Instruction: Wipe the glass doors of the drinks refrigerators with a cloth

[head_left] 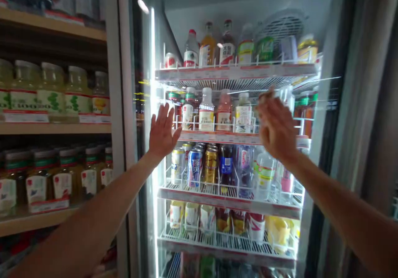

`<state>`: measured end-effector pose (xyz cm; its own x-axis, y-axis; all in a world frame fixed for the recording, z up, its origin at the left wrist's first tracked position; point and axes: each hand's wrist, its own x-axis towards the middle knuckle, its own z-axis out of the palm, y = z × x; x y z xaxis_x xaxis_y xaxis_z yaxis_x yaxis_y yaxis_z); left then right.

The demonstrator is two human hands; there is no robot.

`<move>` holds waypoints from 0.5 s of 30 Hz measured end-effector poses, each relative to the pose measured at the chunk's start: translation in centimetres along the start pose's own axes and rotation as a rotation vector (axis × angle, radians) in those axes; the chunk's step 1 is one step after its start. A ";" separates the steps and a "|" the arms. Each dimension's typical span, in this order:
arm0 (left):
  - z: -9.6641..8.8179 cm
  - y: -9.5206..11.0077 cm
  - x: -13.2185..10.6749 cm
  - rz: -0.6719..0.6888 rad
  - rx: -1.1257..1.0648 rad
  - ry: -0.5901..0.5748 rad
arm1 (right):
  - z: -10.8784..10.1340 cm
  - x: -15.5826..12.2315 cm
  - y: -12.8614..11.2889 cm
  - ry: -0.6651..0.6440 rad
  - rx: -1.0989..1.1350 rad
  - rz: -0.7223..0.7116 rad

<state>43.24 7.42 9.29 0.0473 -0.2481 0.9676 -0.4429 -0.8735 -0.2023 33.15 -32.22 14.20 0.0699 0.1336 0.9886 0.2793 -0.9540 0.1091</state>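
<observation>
A lit drinks fridge fills the middle, its wire shelves (230, 137) packed with bottles and cans. My left hand (161, 130) is raised flat with fingers spread, near the fridge's left edge beside the second shelf. My right hand (275, 124) is raised in front of the same shelf's right side, palm forward; it is smeared by motion and its fingers look loosely together, holding nothing I can make out. Cans (194, 166) stand in rows on the shelf just below both hands. Bottles (207, 110) line the shelf between the hands.
Wooden shop shelves (52, 128) at left carry rows of pale jars and amber bottles with price strips. A white frame post (116, 83) separates them from the fridge. A grey curtain or wall (367, 103) stands at right. Lower fridge shelves hold cartons and more bottles.
</observation>
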 end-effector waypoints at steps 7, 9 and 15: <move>0.6 -0.3 -0.2 0.053 -0.003 0.076 | 3.8 -0.8 -3.3 0.326 -0.189 0.095; 0.7 -0.3 -0.2 0.051 -0.016 0.084 | 4.9 -1.5 -5.1 0.244 -0.163 -0.032; 0.8 -0.3 -0.1 0.051 -0.075 0.096 | 4.6 -1.5 -4.7 0.205 -0.178 -0.023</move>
<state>44.06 7.36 9.17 -0.0616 -0.2468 0.9671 -0.5087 -0.8259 -0.2431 36.09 -26.68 11.72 -0.1349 0.1160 0.9841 0.1045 -0.9859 0.1305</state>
